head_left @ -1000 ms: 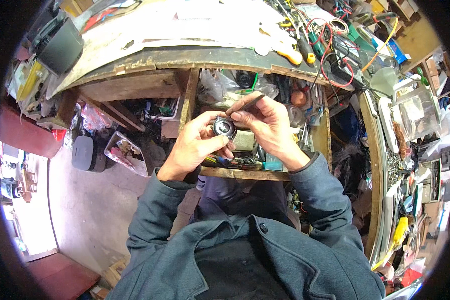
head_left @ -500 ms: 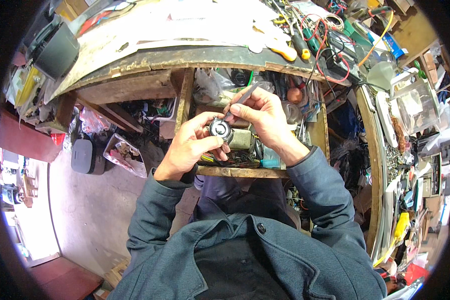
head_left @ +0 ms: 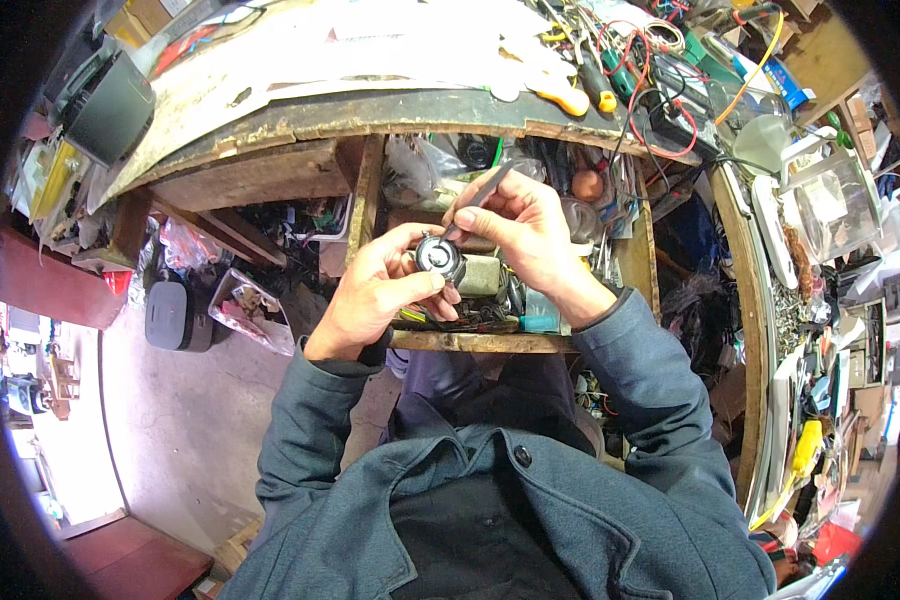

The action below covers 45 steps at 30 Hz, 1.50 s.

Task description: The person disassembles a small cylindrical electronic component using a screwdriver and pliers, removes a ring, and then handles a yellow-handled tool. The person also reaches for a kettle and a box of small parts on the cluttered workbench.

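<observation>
Centrally, in the left hand (head_left: 363, 290): one round watch-like piece (head_left: 436, 257), dark-cased, with a pale ring on the upturned face. Is pinched by the rim between thumb and fingers, with the thumb laid over the lower edge. Sits above the drawer, near the middle of the view.

In the right hand (head_left: 532, 240): one slim dark tool (head_left: 492, 187), flat and straight (exact kind hard to tell). Is pinched between thumb and forefinger. Slants down to the left, tip at the upper right rim of the watch-like piece; touching or just beside, cannot tell.

Below both hands: one open wooden drawer (head_left: 485, 342). Contains a pale block (head_left: 482, 277), clear plastic bags (head_left: 417, 170), a round brownish item (head_left: 587, 185), a translucent blue piece (head_left: 540, 317) near the front board, and small mixed parts.

Beyond the drawer: one worn workbench (head_left: 330, 118). Carries white sheets (head_left: 390, 60) (glaring under strong light); toward the right, yellow-handled tools (head_left: 570, 100) and red wire (head_left: 670, 156); at far left, a dark boxy container (head_left: 110, 110).

On the floor, left: one dark rounded case (head_left: 177, 315), beside an open white box (head_left: 273, 335) of mixed scraps.

Along the right: one clear plastic container (head_left: 832, 215); lower down, a yellow item (head_left: 808, 448) among crowded parts.

On both forearms: dark grey-blue sleeves (head_left: 315, 415).
</observation>
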Motion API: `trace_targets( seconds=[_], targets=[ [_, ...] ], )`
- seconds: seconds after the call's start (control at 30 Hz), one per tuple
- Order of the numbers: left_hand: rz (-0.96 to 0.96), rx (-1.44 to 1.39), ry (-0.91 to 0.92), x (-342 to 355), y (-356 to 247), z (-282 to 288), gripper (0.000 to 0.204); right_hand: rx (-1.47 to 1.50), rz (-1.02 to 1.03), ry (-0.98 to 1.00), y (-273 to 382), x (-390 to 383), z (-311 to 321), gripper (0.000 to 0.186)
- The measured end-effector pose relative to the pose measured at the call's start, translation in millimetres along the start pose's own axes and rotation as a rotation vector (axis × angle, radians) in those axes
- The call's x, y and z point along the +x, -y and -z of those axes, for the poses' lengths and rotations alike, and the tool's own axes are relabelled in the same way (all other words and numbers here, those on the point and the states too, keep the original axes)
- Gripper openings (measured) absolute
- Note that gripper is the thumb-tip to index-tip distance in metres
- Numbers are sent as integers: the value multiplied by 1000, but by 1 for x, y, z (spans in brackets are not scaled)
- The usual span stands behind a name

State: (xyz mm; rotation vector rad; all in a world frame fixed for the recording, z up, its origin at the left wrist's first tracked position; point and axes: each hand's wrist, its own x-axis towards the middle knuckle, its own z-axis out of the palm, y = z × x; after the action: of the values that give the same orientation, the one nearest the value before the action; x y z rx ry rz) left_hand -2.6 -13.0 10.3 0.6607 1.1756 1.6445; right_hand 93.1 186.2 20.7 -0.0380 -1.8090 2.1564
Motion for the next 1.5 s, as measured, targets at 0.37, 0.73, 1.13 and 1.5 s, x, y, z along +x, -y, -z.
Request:
trace_targets(
  seconds=[0.37, 0.73, 1.13, 1.5],
  targets=[
    [18, -15, 16, 0, -1, -1, 44, -64, 34, 7, 8, -3, -3, 11],
    [5, 16, -35, 0, -3, -7, 42, 41, -14, -135, 10, -1, 0, 9],
    [23, 46, -28, 0, -3, -4, 42, 67, 87, -253, 9, 4, 16, 11],
    [16, 25, -49, 0, -6, -5, 43, 47, 74, -257, 8, 3, 15, 12]
  ],
)
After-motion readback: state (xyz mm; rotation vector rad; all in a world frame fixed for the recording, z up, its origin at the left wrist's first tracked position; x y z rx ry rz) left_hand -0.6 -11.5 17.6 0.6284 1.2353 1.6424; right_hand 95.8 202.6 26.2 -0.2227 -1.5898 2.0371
